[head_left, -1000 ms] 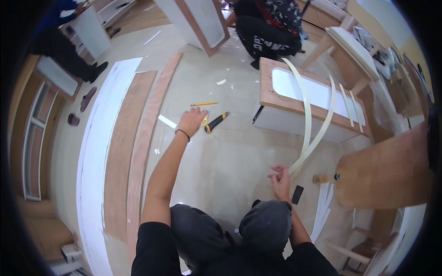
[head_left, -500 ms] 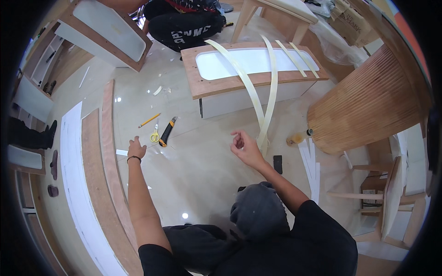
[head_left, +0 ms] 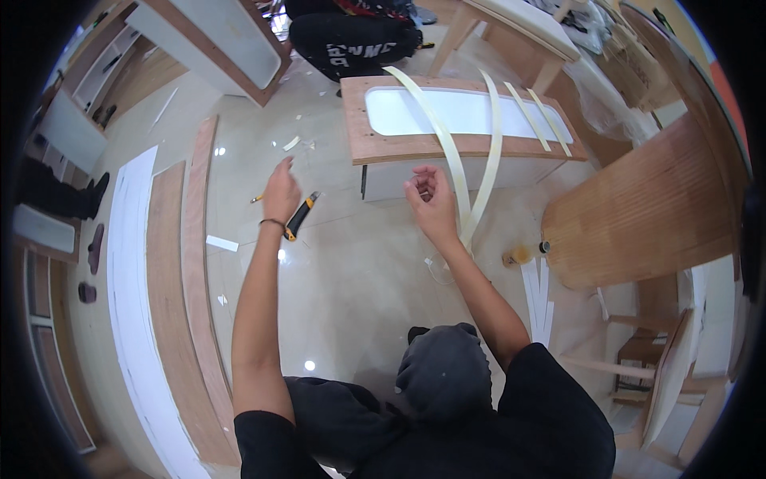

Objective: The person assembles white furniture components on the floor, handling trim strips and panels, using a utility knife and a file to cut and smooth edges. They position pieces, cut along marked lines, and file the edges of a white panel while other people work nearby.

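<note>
My left hand (head_left: 282,191) reaches forward above the floor, fingers pointing away and partly hidden behind its back; nothing shows in it. Just right of its wrist lies a black and yellow utility knife (head_left: 302,215). A yellow pencil (head_left: 256,199) shows only its end beside the hand, which covers the rest. The yellow-handled scissors are out of sight behind the hand and wrist. My right hand (head_left: 432,201) hovers with loosely curled fingers and thumb apart, holding nothing visible. Close to its right, long pale edging strips (head_left: 447,144) droop from a wooden-edged cabinet piece (head_left: 355,120).
Long wooden boards (head_left: 167,239) and a white panel (head_left: 128,215) lie at the left. A bottle (head_left: 520,255) stands near a ribbed wooden drum (head_left: 638,207) and white strips (head_left: 538,299) at the right. Another person (head_left: 351,48) crouches at the back.
My left hand has moved forward and right, over the pencil and scissors. My right hand has risen a little forward, its fingers still curled. The view has shifted slightly.
</note>
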Demonstrator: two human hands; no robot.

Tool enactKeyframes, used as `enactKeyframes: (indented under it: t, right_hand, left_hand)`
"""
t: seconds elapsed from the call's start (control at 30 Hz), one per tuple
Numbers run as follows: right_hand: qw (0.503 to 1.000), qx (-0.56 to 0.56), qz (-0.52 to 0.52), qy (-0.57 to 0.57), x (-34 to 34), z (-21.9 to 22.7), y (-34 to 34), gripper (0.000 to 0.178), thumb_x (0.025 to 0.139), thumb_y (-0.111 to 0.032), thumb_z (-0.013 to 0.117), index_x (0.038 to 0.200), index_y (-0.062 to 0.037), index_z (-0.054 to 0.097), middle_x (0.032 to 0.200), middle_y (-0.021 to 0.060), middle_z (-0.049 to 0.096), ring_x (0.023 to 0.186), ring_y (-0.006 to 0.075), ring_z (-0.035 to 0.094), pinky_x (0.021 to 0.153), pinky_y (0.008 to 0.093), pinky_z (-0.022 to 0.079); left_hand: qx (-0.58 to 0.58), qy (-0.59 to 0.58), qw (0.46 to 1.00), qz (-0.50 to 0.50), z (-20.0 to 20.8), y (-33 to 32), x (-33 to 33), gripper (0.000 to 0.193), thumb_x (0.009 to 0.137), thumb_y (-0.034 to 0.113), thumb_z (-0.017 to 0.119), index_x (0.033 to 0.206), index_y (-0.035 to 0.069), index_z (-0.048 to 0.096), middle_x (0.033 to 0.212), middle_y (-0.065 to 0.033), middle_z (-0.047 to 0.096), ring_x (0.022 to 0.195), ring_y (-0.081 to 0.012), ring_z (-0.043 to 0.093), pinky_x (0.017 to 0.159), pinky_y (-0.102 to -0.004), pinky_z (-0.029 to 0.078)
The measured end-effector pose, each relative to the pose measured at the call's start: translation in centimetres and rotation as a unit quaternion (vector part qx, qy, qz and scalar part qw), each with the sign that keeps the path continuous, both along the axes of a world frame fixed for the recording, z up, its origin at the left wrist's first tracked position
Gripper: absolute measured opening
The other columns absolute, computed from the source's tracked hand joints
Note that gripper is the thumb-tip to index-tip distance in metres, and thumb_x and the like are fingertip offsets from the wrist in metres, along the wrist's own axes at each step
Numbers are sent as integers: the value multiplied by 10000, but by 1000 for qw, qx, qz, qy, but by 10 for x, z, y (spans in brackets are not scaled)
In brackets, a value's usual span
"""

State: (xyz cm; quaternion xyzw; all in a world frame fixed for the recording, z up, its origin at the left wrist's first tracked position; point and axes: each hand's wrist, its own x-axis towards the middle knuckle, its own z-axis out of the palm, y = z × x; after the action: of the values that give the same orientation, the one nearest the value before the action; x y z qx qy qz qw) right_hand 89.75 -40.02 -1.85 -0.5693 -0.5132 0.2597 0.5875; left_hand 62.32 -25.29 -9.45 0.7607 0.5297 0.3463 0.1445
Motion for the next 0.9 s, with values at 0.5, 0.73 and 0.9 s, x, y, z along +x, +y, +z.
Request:
enactKeyframes:
  t: [0.5, 0.73, 0.9]
  right_hand:
    - [860, -294, 265, -323, -30, -191, -217, 388, 852, -118, 624, 1211, -38, 498, 839, 69, 615, 799, 268, 611, 757, 404, 455]
    - [850, -305, 221, -367, -38, -214, -229, 402, 868, -188, 595, 1232, -44, 501, 957, 125, 627, 983, 282, 595, 911, 421, 392]
    - [840, -333, 246, -350, -34, -218, -226, 428, 873, -213, 580, 1257, -41, 499, 970, 139, 628, 995, 302, 593, 940, 416, 391]
  left_hand:
    - [-49, -159, 973, -161, 25, -15, 104, 833, 742, -162, 374, 1517, 82, 192, 1446, -262, 341, 1308, -419, 390, 1100, -421, 333]
    - [-49, -193, 968, -153, 31, -19, 99, 950, 704, -190, 327, 1536, 101, -28, 1539, -222, 258, 1387, -404, 292, 1135, -409, 276]
    - [-15, -193, 969, -154, 33, -22, 103, 960, 705, -170, 376, 1532, 81, -42, 1508, -200, 348, 1325, -423, 386, 1087, -434, 343]
